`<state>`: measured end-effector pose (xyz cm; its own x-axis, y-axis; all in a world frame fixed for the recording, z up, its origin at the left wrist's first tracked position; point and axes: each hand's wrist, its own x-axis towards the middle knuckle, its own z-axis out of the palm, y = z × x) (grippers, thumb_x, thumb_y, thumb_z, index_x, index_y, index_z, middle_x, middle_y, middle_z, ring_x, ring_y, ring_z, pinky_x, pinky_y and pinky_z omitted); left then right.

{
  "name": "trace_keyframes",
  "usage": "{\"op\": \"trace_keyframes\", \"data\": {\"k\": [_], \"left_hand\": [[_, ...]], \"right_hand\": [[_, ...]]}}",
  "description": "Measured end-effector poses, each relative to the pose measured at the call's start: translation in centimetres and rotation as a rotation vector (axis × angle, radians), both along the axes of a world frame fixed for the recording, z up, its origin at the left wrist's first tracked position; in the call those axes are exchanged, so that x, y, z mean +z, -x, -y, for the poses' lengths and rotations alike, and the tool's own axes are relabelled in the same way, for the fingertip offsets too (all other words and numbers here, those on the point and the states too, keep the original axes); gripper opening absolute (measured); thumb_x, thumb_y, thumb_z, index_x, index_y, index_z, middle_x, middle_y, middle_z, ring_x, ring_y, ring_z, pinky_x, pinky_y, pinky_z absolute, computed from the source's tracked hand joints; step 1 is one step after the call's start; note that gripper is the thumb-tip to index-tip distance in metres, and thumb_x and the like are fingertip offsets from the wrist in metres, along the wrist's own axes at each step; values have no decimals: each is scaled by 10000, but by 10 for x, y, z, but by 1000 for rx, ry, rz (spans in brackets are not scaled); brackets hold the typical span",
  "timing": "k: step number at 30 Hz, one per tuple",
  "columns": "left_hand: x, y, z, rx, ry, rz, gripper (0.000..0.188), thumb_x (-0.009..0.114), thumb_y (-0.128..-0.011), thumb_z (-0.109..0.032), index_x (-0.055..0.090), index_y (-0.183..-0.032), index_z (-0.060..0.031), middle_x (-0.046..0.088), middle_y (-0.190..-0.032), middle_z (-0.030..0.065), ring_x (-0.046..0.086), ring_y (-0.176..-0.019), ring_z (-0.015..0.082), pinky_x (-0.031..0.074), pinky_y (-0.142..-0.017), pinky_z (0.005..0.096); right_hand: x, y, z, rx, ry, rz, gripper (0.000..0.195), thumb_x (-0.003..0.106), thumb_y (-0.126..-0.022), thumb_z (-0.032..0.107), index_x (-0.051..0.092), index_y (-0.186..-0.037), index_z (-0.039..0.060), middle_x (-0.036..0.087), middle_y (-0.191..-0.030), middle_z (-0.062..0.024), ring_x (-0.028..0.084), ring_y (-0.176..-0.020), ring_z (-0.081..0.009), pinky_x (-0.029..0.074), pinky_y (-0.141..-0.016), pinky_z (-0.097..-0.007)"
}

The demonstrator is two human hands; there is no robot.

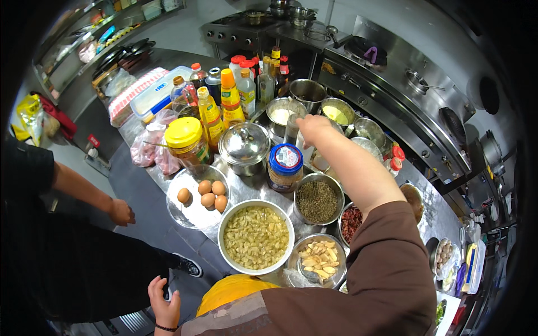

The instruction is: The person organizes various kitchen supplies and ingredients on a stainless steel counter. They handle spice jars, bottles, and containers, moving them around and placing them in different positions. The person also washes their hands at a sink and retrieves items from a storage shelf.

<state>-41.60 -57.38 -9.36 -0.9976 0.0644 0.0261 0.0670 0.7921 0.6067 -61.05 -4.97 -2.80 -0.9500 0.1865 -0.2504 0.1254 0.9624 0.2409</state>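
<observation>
My right hand (314,128) reaches across the table to a clear container (293,126) among the metal pots; its fingers are at the container's side, but their grip is partly hidden. Next to it stand a jar with a blue lid (286,164) and a lidded steel pot (243,147). Nearer me are a pot of dried peppercorns (318,200), a white bowl of pale green pieces in liquid (256,238), a bowl of sliced ginger (320,258) and a bowl of dried red chillies (351,221). My left hand (164,300) hangs low beside my body, fingers apart, holding nothing.
Another person's hand (122,212) is at the left, beside the table. Brown eggs (207,200) lie in a clear bowl. Sauce bottles (230,98) and a yellow-lidded jar (183,132) crowd the table's far left part. A stainless-steel cooking range (378,98) stands behind.
</observation>
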Motion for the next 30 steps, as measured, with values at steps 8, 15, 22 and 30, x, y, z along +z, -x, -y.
{"op": "trace_keyframes", "data": {"k": [8, 15, 22, 30], "left_hand": [[3, 4, -2, 23, -42, -8, 404, 613, -621, -13, 503, -1009, -11, 453, -1143, 180, 460, -1059, 321, 372, -896, 367], [4, 4, -2, -32, -13, -26, 400, 622, -614, -24, 509, -998, -12, 473, -1116, 180, 467, -1044, 321, 377, -896, 371], [7, 1, 0, -52, -41, -50, 383, 625, -627, -35, 516, -993, -16, 488, -1102, 174, 480, -1030, 314, 385, -885, 368], [6, 4, -6, -196, -66, -121, 359, 656, -635, -64, 544, -973, -20, 517, -1073, 162, 511, -984, 307, 427, -832, 353]], "right_hand": [[-2, 5, -22, -129, 101, -8, 461, 717, -647, 332, 594, -1012, 77, 600, -1022, -120, 562, -974, -273, 465, -806, -368], [-10, 3, -22, -237, 19, 192, 439, 736, -621, 242, 633, -1017, 81, 579, -1116, -95, 572, -993, -252, 470, -810, -348], [18, -28, -10, -196, 96, -183, 397, 643, -659, 306, 595, -973, 69, 587, -1005, -133, 545, -969, -304, 467, -800, -395], [49, -87, 60, 179, 371, -556, 300, 647, -697, 276, 607, -913, 70, 591, -910, -133, 538, -900, -311, 449, -770, -406]]}}
